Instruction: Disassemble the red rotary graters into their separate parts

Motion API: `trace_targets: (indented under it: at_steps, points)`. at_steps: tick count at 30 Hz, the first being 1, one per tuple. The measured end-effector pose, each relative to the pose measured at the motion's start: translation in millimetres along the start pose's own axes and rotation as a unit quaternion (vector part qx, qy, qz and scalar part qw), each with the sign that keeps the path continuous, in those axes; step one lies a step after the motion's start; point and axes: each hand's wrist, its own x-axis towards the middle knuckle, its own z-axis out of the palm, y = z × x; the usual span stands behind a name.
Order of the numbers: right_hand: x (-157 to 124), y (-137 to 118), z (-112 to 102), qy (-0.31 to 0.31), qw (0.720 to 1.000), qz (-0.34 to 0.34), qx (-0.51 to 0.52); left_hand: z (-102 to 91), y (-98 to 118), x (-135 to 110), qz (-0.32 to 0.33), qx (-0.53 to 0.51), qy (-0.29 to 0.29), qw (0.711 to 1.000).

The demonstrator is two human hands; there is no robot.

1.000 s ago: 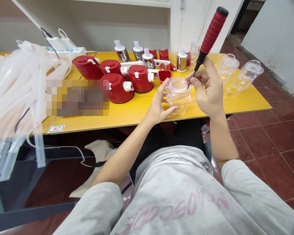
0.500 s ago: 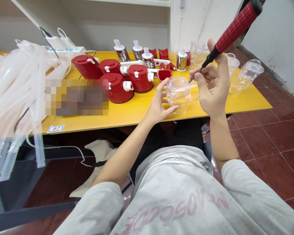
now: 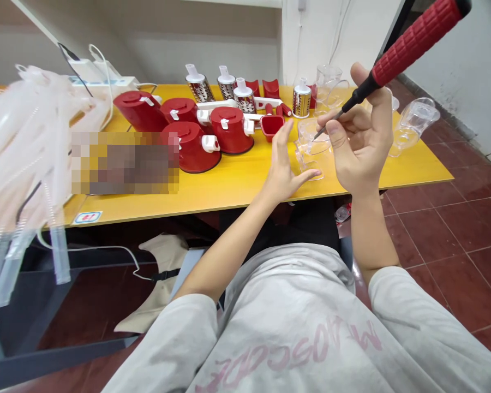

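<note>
At ten o'clock from the person, on the far left, a blurred bundle of clear ribbed plastic tubes (image 3: 33,147) hangs in front of a yellow wooden table (image 3: 237,188). Toward eleven o'clock stand glossy red plastic housings with white handles (image 3: 231,130), and behind them a row of perforated steel grater drums with white tops (image 3: 198,84). A small square red cup (image 3: 272,125) sits just beyond the left hand (image 3: 284,166), which is raised at twelve o'clock with its fingers spread and released, grasping nothing, its thumb tip just at the lower edge of a clear plastic container (image 3: 311,147). That container lies on the table at about one o'clock, between the two hands. The right hand (image 3: 362,144) is clenched in a pinch around a red-handled screwdriver (image 3: 413,43), whose thin black shaft slants down to the container's upper rim; whether the tip touches, I cannot tell. Further right, at two o'clock, stand clear plastic jugs (image 3: 413,117) near the table's edge, above a red tiled floor (image 3: 454,229).
</note>
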Motion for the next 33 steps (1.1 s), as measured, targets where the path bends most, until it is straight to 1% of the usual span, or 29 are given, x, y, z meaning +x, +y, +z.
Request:
trace_targets:
  at_steps: [3,6,9,11,13,15,21,25,27,30,33]
  points:
    - [-1,-1,1,-0.005,0.999,-0.029,0.014,-15.8,22,1,-0.012,0.016,0.045,0.999]
    - [-3,-5,3,-0.016,0.998,-0.048,0.026,-29.5,49,6,-0.004,0.023,0.045,0.999]
    - [-5,-11,5,-0.018,0.998,-0.051,0.031,-32.7,70,12,0.006,0.013,0.067,0.998]
    - [-6,-16,5,-0.016,0.999,-0.037,0.024,-31.0,78,15,0.007,-0.005,0.093,0.996]
    - [-7,-18,5,-0.018,0.999,-0.019,0.02,-28.9,82,17,0.003,-0.026,0.112,0.993]
    - [-7,-20,5,-0.021,0.999,-0.009,0.03,-28.0,83,17,-0.002,-0.039,0.119,0.992]
    - [-6,-17,6,-0.011,0.998,-0.031,0.051,-28.1,83,15,-0.019,-0.067,0.112,0.991]
    - [-7,-18,6,-0.025,0.999,-0.024,0.034,-27.1,82,15,-0.04,-0.085,0.116,0.989]
    - [-7,-18,6,-0.031,0.998,-0.034,0.03,-27.2,84,16,-0.028,-0.079,0.118,0.99]
    - [-5,-16,6,-0.029,0.997,-0.067,0.035,-29.5,85,16,-0.015,-0.058,0.115,0.992]
    - [-4,-13,5,-0.024,0.997,-0.06,0.047,-37.6,77,16,-0.026,-0.012,0.106,0.994]
